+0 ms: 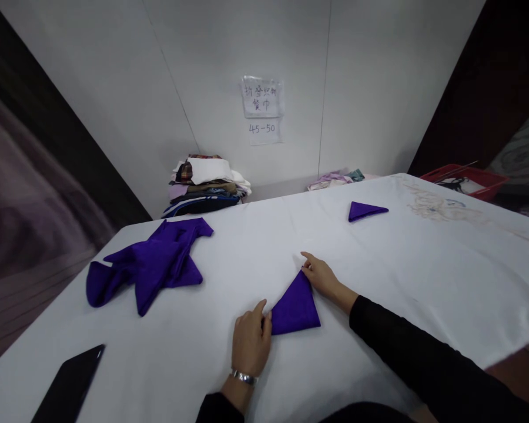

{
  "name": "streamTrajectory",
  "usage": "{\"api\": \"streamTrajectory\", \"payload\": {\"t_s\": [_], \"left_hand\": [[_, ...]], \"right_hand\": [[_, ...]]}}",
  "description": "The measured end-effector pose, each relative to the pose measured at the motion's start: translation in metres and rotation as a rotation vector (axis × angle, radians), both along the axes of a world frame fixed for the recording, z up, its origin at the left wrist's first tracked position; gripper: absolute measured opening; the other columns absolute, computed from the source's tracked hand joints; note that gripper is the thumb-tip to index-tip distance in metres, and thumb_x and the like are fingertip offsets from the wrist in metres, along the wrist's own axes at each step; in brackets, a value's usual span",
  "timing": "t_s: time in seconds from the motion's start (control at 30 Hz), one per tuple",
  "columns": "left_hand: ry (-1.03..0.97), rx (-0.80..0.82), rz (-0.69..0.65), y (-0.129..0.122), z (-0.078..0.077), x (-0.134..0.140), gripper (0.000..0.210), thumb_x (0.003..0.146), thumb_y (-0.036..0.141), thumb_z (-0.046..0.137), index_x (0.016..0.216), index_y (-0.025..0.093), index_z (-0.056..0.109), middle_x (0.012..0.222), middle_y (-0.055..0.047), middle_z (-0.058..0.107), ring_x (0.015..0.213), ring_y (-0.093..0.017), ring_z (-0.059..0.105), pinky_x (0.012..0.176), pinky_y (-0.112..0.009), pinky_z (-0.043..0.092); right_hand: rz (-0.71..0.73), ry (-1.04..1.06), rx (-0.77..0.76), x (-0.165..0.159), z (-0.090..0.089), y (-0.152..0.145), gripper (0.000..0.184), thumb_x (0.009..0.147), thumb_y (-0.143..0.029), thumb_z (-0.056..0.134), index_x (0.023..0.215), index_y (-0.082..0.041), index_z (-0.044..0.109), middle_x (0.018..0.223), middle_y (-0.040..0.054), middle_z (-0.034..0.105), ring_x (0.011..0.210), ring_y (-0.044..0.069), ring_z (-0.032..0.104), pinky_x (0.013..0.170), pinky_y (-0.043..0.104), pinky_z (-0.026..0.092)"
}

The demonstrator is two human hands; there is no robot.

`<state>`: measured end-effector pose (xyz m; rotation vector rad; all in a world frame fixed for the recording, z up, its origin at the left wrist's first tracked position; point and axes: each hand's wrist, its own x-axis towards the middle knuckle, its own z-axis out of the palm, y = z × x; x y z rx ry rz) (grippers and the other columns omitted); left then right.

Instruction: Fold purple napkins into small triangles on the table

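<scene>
A purple cloth napkin (296,305), folded into a triangle, lies on the white-covered table right in front of me. My left hand (251,339), with a silver bracelet at the wrist, grips its left corner between thumb and fingers. At the top corner, my right hand (321,276) pinches the cloth, its index finger reaching past the tip. Farther back on the right rests a smaller folded purple triangle (365,211). To the left sits a loose, crumpled heap of purple cloth (158,261), its corners pointing several ways.
The table's white cloth (405,294) stretches to both sides. A black flat device (70,385) lies near left. Stacked folded clothes (209,185) and a smaller fabric pile (335,179) stand by the wall, below paper signs (263,108). A red basket (489,182) is far right.
</scene>
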<state>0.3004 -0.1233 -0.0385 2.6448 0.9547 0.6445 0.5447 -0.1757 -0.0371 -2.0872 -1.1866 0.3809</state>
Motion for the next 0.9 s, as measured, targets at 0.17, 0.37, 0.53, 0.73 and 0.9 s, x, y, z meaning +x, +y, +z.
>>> {"api": "streamTrajectory", "payload": {"t_s": [0.17, 0.37, 0.53, 0.73, 0.9], "left_hand": [[0.025, -0.024, 0.051, -0.003, 0.003, -0.009, 0.031, 0.086, 0.029, 0.037, 0.110, 0.017, 0.054, 0.074, -0.004, 0.064, 0.072, -0.021, 0.057, 0.067, -0.036, 0.042], [0.012, 0.001, 0.055, -0.003, 0.001, -0.012, 0.030, 0.085, 0.028, 0.038, 0.108, 0.018, 0.055, 0.075, -0.004, 0.065, 0.072, -0.021, 0.058, 0.066, -0.036, 0.042], [0.032, 0.001, 0.057, -0.003, 0.001, -0.011, 0.030, 0.085, 0.027, 0.039, 0.110, 0.017, 0.054, 0.076, -0.004, 0.065, 0.073, -0.021, 0.058, 0.067, -0.035, 0.042], [0.052, 0.008, 0.055, -0.003, 0.001, -0.010, 0.031, 0.086, 0.026, 0.038, 0.109, 0.016, 0.055, 0.076, -0.005, 0.065, 0.074, -0.021, 0.058, 0.067, -0.035, 0.042], [0.046, 0.022, 0.055, -0.004, 0.001, -0.010, 0.030, 0.085, 0.025, 0.038, 0.109, 0.016, 0.055, 0.076, -0.005, 0.065, 0.074, -0.021, 0.058, 0.067, -0.035, 0.042]], "right_hand": [[-0.003, -0.111, -0.054, -0.003, 0.003, 0.000, 0.047, 0.081, -0.017, 0.043, 0.128, -0.019, 0.044, 0.090, 0.0034, 0.063, 0.081, 0.016, 0.056, 0.070, 0.025, 0.039], [0.033, -0.160, -0.020, 0.000, 0.001, 0.000, 0.044, 0.083, -0.019, 0.043, 0.127, -0.019, 0.046, 0.096, 0.0056, 0.063, 0.086, 0.018, 0.056, 0.076, 0.028, 0.040], [-0.034, 0.089, 0.114, 0.010, -0.006, -0.001, 0.040, 0.081, -0.023, 0.045, 0.121, -0.019, 0.049, 0.084, 0.0014, 0.064, 0.073, 0.015, 0.057, 0.068, 0.026, 0.042], [-0.031, 0.081, 0.127, 0.006, 0.002, -0.003, 0.040, 0.080, -0.030, 0.049, 0.119, -0.018, 0.050, 0.079, 0.0007, 0.063, 0.070, 0.015, 0.057, 0.066, 0.026, 0.042], [0.046, -0.011, 0.028, 0.000, 0.008, 0.005, 0.043, 0.079, -0.022, 0.051, 0.122, -0.019, 0.049, 0.081, 0.0010, 0.063, 0.072, 0.014, 0.057, 0.065, 0.024, 0.040]]}}
